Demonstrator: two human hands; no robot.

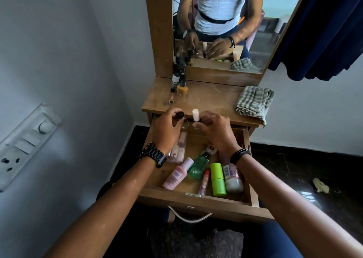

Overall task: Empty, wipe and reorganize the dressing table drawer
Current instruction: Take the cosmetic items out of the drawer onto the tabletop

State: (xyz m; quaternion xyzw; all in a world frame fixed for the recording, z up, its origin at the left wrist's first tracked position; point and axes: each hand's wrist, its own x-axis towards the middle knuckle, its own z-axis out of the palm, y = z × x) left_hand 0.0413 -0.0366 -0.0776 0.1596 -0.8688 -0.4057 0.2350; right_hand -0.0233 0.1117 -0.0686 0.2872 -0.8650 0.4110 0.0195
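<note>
The open brown wooden drawer (196,197) holds a lime-green cylindrical container (217,179), a green glass bottle (198,166) and a pink plastic tube (175,176). Above its far end, the left hand (167,129) has its grip clamped on a black-capped clear bottle (43,114), seemingly glass, while the right hand (214,129) pinches a small white-capped vial (195,115). Beyond, a folded grey checked cloth (254,102) lies on the wooden counter (206,98).

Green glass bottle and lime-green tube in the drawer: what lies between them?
A slim pink-capped tube lies between the green glass bottle and the lime-green tube, in the head view.
</note>
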